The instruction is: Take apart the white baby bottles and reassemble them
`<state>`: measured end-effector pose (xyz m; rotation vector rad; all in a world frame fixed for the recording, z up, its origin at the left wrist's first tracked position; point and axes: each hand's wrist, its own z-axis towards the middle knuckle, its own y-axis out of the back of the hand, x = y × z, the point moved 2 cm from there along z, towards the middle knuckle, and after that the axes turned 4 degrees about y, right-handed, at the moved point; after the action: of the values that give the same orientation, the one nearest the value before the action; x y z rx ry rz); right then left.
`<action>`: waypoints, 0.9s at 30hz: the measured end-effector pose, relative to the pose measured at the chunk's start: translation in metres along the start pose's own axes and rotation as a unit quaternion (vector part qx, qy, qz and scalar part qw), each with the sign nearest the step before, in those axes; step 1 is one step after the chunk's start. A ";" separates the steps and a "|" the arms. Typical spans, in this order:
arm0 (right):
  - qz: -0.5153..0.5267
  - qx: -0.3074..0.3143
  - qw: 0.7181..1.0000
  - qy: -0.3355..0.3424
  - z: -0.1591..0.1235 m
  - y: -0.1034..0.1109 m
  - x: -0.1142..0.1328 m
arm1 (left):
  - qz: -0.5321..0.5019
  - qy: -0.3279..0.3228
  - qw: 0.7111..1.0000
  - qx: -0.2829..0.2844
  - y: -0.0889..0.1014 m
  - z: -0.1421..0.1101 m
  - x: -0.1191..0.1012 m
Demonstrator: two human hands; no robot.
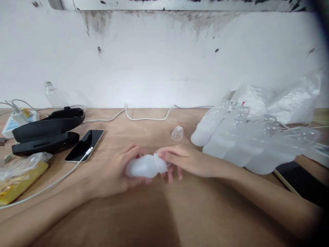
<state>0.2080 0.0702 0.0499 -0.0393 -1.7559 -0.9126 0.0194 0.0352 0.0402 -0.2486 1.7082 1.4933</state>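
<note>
One frosted baby bottle [143, 167] held crosswise over the wooden tabletop [144, 132].
Left hand [114, 168] cups its base, right hand [189, 159] pinches the collar [160, 163] — long axis running left to right, both hands touching, neither nearer.

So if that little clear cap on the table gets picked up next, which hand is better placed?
Right, I'd say. The right hand sits nearer the clear cap and has its fingers at the neck end of the bottle, while the left hand is farther off, wrapped around the body.
</note>
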 end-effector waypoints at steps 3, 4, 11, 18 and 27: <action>-0.076 -0.018 0.995 0.067 0.001 0.000 0.001 | 0.054 0.000 0.998 0.007 0.002 0.001 0.001; -0.142 -0.047 0.981 0.120 0.001 0.000 0.002 | 0.040 0.009 0.999 0.023 0.005 0.002 0.004; -0.425 -0.191 0.795 0.388 -0.007 -0.002 0.003 | -0.128 0.039 0.967 0.216 0.041 0.005 0.013; -0.450 -0.177 0.852 0.201 -0.001 0.006 -0.003 | 0.082 0.108 0.954 -0.267 0.090 0.034 0.066; -0.427 -0.073 0.899 0.060 0.008 -0.005 -0.025 | 0.177 0.216 0.908 -0.312 0.092 0.047 0.121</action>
<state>0.2092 0.0812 0.0253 0.7293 -1.5702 -1.6295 -0.0939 0.1460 0.0264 -0.6745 1.5997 2.3857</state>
